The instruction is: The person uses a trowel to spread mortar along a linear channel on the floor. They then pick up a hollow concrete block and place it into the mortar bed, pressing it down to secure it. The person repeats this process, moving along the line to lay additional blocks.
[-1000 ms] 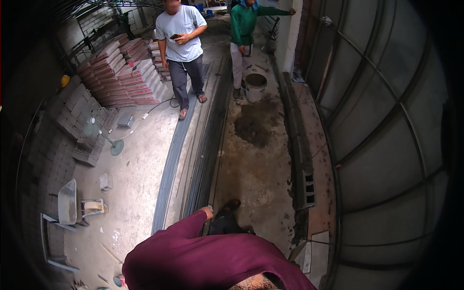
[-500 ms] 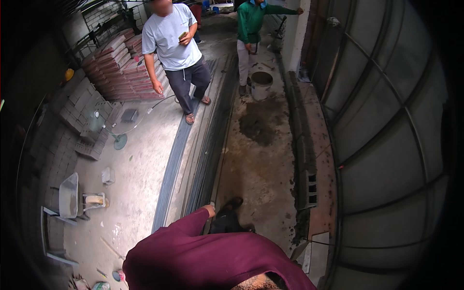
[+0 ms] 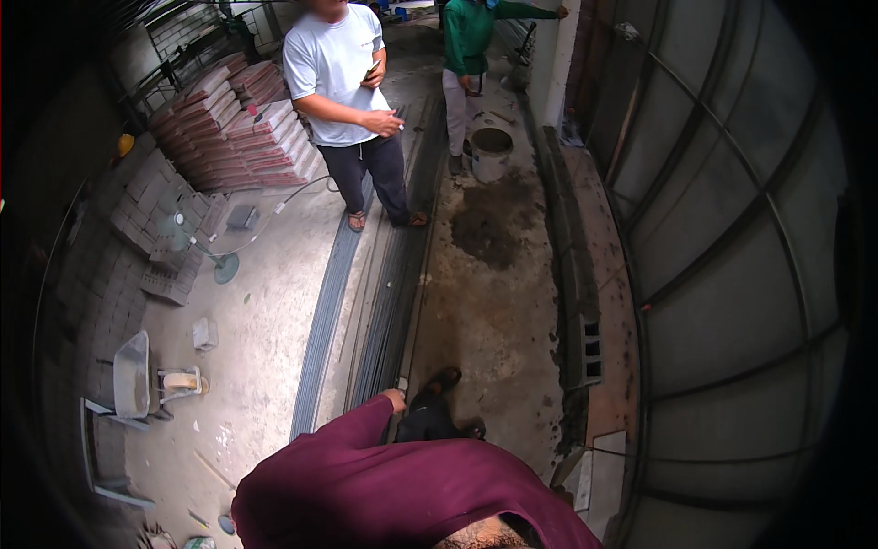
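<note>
My left hand (image 3: 395, 400) reaches out in a maroon sleeve and looks closed, with a small pale thing (image 3: 402, 383) at its fingers that is too small to name. It is beside the bundle of long dark metal bars (image 3: 377, 352) on the floor, close to my dark trousers and shoe (image 3: 445, 379). Whether the hand touches the bars, I cannot tell. My right hand is out of sight.
A person in a white shirt (image 3: 334, 73) stands on the bars with a phone; another in green (image 3: 469, 41) stands by a bucket (image 3: 491, 154). Wet mortar (image 3: 494, 224) lies on the floor. A hollow block (image 3: 590, 350) is at right, a wheelbarrow (image 3: 133, 375) at left.
The person in white has stepped to the right and raised a forearm across the body. My left hand stays in nearly the same place.
</note>
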The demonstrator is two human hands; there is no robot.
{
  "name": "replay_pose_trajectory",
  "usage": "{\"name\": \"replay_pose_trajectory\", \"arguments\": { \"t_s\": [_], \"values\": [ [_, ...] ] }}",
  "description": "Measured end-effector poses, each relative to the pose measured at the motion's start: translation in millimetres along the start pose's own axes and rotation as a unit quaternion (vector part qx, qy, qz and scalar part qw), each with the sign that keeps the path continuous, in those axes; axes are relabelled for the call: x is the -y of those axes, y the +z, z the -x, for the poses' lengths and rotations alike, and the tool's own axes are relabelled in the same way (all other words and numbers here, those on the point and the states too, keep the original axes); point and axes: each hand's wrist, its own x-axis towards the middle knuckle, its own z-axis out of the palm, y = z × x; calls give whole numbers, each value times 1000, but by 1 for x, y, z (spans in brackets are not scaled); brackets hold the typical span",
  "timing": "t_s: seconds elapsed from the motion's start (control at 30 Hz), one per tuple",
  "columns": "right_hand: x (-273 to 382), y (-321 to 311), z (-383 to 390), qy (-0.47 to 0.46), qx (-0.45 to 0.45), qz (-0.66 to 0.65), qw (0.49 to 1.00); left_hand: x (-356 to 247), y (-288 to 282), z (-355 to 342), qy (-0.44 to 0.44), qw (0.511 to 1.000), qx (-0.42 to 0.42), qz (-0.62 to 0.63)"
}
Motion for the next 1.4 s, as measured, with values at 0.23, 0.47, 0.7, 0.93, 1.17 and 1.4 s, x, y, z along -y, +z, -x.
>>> {"name": "replay_pose_trajectory", "arguments": {
  "t_s": [0.23, 0.47, 0.7, 0.93, 1.17, 1.4],
  "values": [
    [3, 14, 16, -61, 13, 19, 998, 20, 9, -10, -30, 999, 15, 6],
    [19, 16, 35, -35, 4, -72, 997, 18, 7, -8, -42, 998, 24, 27],
    [15, 15, 24, 53, -41, -84, 994, 1, 2, -10, -29, 999, 15, 19],
    [12, 17, 24, 68, -46, -70, 994, 0, 2, -14, -17, 1000, 19, -5],
    [35, 19, 49, -89, -13, 20, 996, 17, 8, -12, -30, 1000, 4, 7],
    [22, 0, 39, -92, -12, 73, 993, -14, 3, -7, -32, 999, 17, 21]
  ]
}}
